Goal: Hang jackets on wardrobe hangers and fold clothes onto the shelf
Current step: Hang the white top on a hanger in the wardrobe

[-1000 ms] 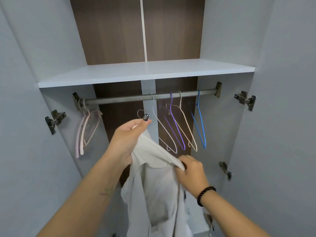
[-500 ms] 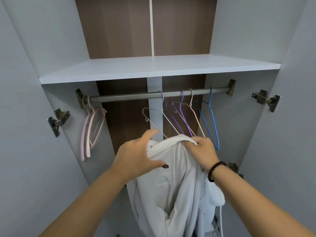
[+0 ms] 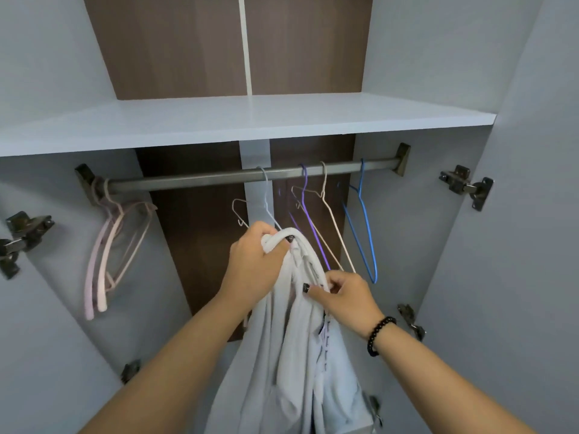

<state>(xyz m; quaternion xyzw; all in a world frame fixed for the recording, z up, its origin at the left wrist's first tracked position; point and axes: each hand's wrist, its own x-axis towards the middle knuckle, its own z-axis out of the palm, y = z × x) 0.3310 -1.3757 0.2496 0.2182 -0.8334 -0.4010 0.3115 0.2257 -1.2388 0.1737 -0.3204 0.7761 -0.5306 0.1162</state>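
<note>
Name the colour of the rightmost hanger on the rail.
Blue hanger, clearest in the head view, the only one.

- You face dark brown wood-grain back panels [image 3: 194, 48], split by a thin white vertical strip [image 3: 245, 45] that runs down to the level of the white board.
- To your left and right stand pale grey wardrobe side walls [image 3: 438, 48], plain and smooth.
- At the left edge, a dark metal door hinge [image 3: 22, 233] is fixed to the open left door [image 3: 34, 355].
- At the right, a matching metal hinge [image 3: 466, 186] sits on the open right door [image 3: 539, 245].
- Lower on the right, another smaller hinge [image 3: 411, 321] is fixed to the wall.
- Low on the left, one more hinge [image 3: 130, 371] shows, partly hidden.
- A black beaded bracelet [image 3: 377, 335] circles the right wrist.
</note>
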